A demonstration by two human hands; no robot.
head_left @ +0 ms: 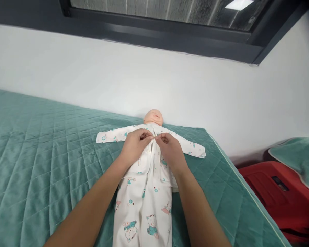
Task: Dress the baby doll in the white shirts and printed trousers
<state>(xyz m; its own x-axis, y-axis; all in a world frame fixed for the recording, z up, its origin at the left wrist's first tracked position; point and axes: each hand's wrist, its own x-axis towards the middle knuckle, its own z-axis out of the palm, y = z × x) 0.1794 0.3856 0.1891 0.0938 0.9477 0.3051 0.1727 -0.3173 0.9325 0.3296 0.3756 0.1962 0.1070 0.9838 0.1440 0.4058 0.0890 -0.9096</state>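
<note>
A baby doll (153,117) lies on its back with its head toward the wall. It wears a white printed jacket (141,164) with long sleeves spread out to both sides, and white printed trousers (144,212). At the chest, my left hand (137,144) pinches the left front edge of the jacket. My right hand (170,147) pinches the opposite edge, with the fingertips of both hands almost meeting at the front opening. Below them the jacket's front edges hang slightly apart. Whatever fastener sits between my fingertips is too small to make out.
The doll lies on a green quilted cover (54,154) that reaches a white wall (118,75). Above is a dark window frame (157,34). Past the cover's right edge stands a red plastic object (278,195) with green fabric (298,157) over it.
</note>
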